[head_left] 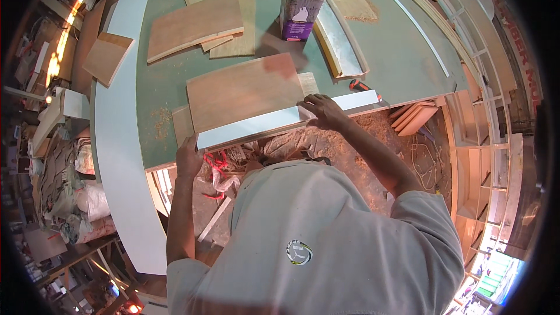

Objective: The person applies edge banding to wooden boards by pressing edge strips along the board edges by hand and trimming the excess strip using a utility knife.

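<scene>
A long white strip (pixel 251 127) lies along the near edge of a brown wooden board (pixel 245 90) on the green tabletop (pixel 166 90). My left hand (pixel 188 156) is closed at the strip's left end, by the board's near corner; its fingertips are partly hidden. Further right, my right hand (pixel 322 111) has its fingers curled over the strip and holds it near the board's right corner. Past that hand, the strip's free end sticks out to the right. Small pale wood pieces show from under the board on both sides.
Behind the board stands a purple and white can (pixel 300 14). An orange and black tool (pixel 360 86) lies near the strip's right end. Another board (pixel 195 26) rests on planks at the back left. A long white panel (pixel 116 140) runs down the left side.
</scene>
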`<action>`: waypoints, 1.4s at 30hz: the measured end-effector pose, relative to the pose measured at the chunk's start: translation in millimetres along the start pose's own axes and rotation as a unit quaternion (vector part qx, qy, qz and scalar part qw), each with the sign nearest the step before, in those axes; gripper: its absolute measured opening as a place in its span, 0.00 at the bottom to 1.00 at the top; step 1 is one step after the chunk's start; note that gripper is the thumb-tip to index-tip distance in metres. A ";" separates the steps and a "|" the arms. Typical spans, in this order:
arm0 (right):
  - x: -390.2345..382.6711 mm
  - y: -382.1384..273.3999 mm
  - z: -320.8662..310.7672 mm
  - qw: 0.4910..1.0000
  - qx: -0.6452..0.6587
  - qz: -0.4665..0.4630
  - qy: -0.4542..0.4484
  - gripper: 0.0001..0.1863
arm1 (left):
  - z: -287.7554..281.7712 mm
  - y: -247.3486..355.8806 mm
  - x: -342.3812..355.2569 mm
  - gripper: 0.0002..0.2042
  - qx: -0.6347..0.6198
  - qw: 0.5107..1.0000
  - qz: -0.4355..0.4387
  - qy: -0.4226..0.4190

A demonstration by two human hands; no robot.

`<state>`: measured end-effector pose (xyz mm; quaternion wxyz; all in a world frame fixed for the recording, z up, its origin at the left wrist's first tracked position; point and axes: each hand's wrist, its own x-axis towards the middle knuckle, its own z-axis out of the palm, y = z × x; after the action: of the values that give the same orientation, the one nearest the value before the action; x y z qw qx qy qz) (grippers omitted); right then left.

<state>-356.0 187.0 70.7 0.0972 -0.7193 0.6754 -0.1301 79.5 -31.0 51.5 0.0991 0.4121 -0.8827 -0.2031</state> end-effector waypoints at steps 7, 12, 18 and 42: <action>-11.7 17.2 -22.4 0.996 0.030 0.085 0.005 0.37 | -4.1 13.2 -1.4 0.34 0.007 1.000 -0.021 -0.014; -12.5 11.9 -15.0 0.999 0.009 0.046 -0.012 0.37 | -2.2 17.6 -3.5 0.34 0.022 1.000 -0.017 0.006; -2.5 2.3 -2.8 1.000 -0.005 0.012 0.002 0.34 | -1.0 20.3 0.7 0.32 0.002 0.999 -0.048 0.001; 71.6 -47.7 22.5 0.995 0.031 0.076 0.062 0.37 | 56.8 94.2 81.0 0.33 0.079 0.976 -0.129 0.154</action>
<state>-299.9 118.1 68.5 0.0870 -0.6533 0.7282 -0.1878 -56.6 -23.0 42.6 0.1743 0.5553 -0.8094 -0.0777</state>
